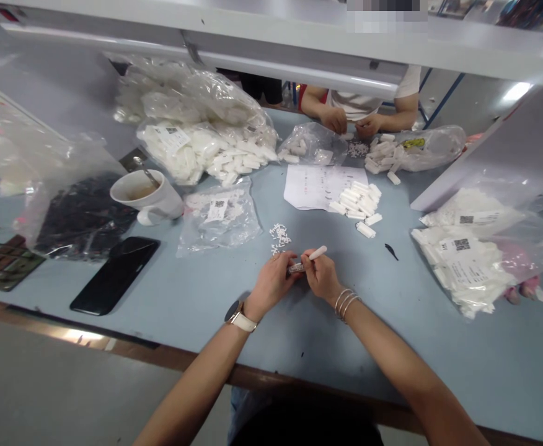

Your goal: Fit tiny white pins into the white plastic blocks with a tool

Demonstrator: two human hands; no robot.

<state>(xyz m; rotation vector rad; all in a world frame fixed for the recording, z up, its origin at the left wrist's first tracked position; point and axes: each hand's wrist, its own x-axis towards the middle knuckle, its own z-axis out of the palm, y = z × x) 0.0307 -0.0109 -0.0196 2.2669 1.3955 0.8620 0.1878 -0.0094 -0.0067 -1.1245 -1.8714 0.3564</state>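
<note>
Nearest: two bare forearms (201, 378), three bangles (346, 305) at right wrist. Left hand (274, 280) pinches one small part (295, 268); right hand (320, 275), close beside it, grips one elongated white piece (318, 253). Count: one cup (164, 201), one phone (113, 279); white blocks (359, 201) overlap, uncountable. Part: pale, narrow, dark-marked, partly covered by fingers, above mid-table. Table edge (253, 375) runs below both hands; blue tabletop (406, 303) stretches from right hand to labelled bags (467, 263).
</note>
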